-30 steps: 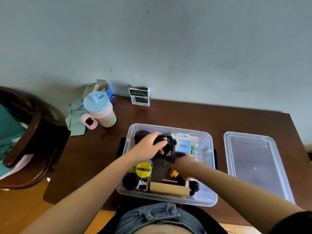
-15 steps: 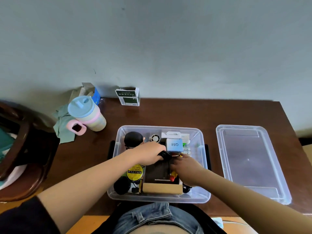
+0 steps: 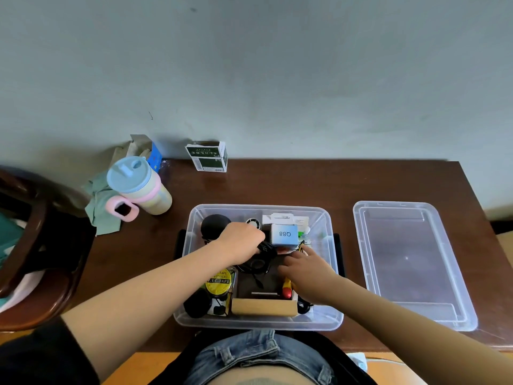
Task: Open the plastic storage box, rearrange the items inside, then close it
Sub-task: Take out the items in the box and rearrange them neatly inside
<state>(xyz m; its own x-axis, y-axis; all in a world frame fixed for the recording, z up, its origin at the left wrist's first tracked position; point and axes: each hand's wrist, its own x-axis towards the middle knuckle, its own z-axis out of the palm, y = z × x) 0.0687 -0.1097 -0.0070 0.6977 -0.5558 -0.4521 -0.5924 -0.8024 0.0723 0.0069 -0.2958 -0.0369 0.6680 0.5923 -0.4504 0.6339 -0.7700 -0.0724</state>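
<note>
While lidless, box point(image 3: 331, 276) beside lid point(image 3: 433, 309)

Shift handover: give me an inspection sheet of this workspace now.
Surface: dark brown wooden table.
Job's things: clear plastic storage box open; its clear lid lies right of it.
Clutter: pastel lidded cup, green cloth, green-white carton.
Grips: left hand holds a black cable bundle; right hand reaches inside, hold unclear.
Cables: the bundle only.
Surroundings: grey wall, wooden chair.
</note>
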